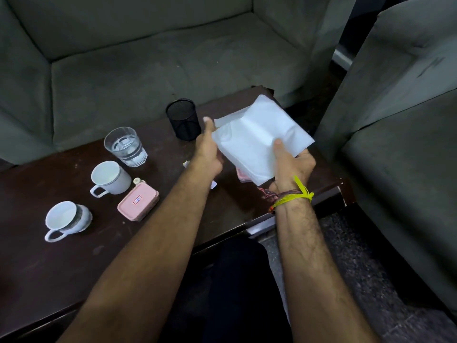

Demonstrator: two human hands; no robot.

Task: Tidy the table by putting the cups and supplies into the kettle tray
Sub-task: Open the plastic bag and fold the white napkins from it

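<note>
Both hands clamp the napkin stack (259, 134), left hand (210, 154) on its left edge, right hand (291, 164) nearer; no kettle tray visible.

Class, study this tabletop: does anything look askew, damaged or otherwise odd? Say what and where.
The nearest white cup leans tilted rather than upright, unlike the white mug behind it. The table has a chipped near right corner. Both hands, left hand and right hand, hold a stack of napkins.

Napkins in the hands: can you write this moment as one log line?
step: gathering supplies | both hands: left hand and right hand hold white paper napkin stack above dark wooden table | kettle tray: not visible
</note>
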